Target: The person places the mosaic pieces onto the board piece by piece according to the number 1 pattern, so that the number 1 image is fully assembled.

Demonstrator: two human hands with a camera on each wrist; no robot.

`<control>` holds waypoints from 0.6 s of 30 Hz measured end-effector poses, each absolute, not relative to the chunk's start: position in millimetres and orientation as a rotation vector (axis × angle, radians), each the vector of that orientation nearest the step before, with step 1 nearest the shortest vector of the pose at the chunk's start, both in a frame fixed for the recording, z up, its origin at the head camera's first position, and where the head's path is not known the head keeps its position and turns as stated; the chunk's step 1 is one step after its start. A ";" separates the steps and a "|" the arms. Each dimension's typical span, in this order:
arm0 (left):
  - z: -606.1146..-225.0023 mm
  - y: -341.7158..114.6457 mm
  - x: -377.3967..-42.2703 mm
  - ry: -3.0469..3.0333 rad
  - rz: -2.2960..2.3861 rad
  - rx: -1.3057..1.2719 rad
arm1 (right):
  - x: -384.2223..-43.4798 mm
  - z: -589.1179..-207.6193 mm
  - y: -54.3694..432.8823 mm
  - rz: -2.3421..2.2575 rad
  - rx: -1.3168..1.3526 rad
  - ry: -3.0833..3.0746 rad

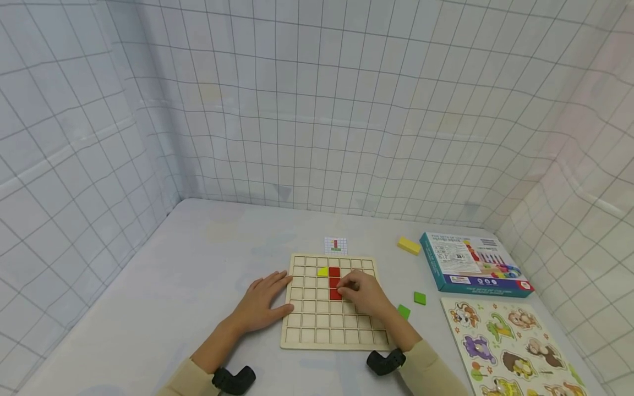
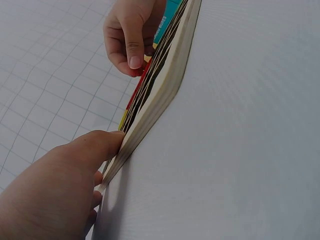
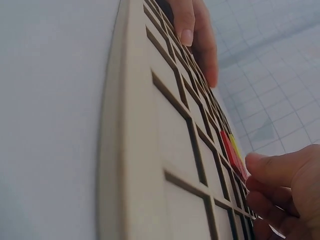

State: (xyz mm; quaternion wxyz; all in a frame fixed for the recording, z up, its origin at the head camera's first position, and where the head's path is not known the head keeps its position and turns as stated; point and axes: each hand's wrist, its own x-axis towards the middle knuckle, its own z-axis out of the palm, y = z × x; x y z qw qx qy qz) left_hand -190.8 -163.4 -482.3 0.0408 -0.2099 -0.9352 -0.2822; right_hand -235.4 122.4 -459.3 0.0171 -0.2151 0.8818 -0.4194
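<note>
A wooden grid board (image 1: 308, 335) lies on the table before me. My left hand (image 1: 264, 305) rests on its left edge, fingers spread; in the left wrist view the thumb lies on the rim. Several red square tiles (image 1: 334, 272) form a column in the upper middle cells, with a yellow corner-cut tile (image 1: 323, 271) left of the top one. At the column's lowest red tile (image 1: 335, 295), my right hand (image 1: 365, 294) pinches with thumb and forefinger. In the right wrist view, the right fingers (image 3: 272, 170) partly hide the red tiles.
Behind the board lies a small pattern card (image 1: 335, 246). To the right are a yellow block (image 1: 408, 246), a green square tile (image 1: 420, 298) and another green tile (image 1: 403, 312). Farther right sit a toy box (image 1: 475, 264) and an animal puzzle board (image 1: 510, 346). Gridded cloth walls (image 1: 317, 110) surround the table.
</note>
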 end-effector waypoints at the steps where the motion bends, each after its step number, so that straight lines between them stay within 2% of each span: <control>1: -482.3 -163.3 -190.8 -2.867 -0.865 -0.641 | -234.9 -458.2 123.9 -1.314 -0.669 2.733; 18: -480.4 -162.1 -190.2 -2.885 -0.859 -0.628 | -230.6 -441.0 160.1 -1.271 -0.515 2.764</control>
